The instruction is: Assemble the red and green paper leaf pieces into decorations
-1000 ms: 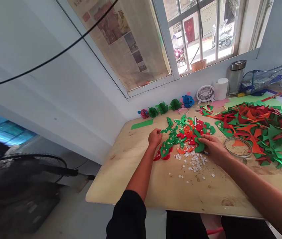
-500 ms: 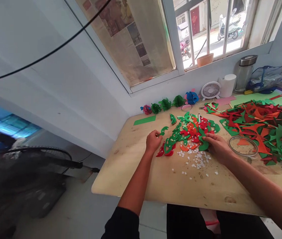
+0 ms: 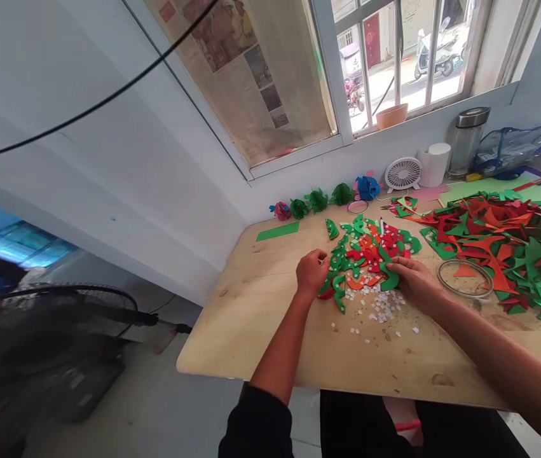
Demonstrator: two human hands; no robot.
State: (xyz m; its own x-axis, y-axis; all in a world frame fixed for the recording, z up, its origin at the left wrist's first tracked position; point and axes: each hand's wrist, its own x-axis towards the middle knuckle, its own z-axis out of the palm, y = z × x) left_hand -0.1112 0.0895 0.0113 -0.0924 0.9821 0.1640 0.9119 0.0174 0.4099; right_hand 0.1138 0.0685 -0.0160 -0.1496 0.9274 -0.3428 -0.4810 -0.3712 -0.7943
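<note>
My right hand [image 3: 416, 281] pinches a green curved paper cutout [image 3: 388, 278] between thumb and fingers, just above the table. My left hand [image 3: 312, 273] is closed, fingertips together, at the left side of a pile of green cutouts [image 3: 341, 257] dotted with small white squares. Whatever lies between its fingertips is hidden. A green cutout [image 3: 339, 294] with white squares lies just right of that hand, and a bit of red paper shows beside it. Orange and red cutouts [image 3: 370, 251] lie between my hands. Loose white squares [image 3: 384, 305] are scattered below them.
A heap of red and green paper scraps [image 3: 499, 242] covers the right side, with a metal ring [image 3: 465, 278] before it. Paper figures [image 3: 318, 200], a small fan [image 3: 402, 173] and a glass bottle [image 3: 468, 143] line the wall. A green strip [image 3: 277, 231] lies at back left.
My left hand has moved right, towards the pile; the green cutout seen at its fingertips no longer shows there. My right hand stays nearly in place with its green cutout.
</note>
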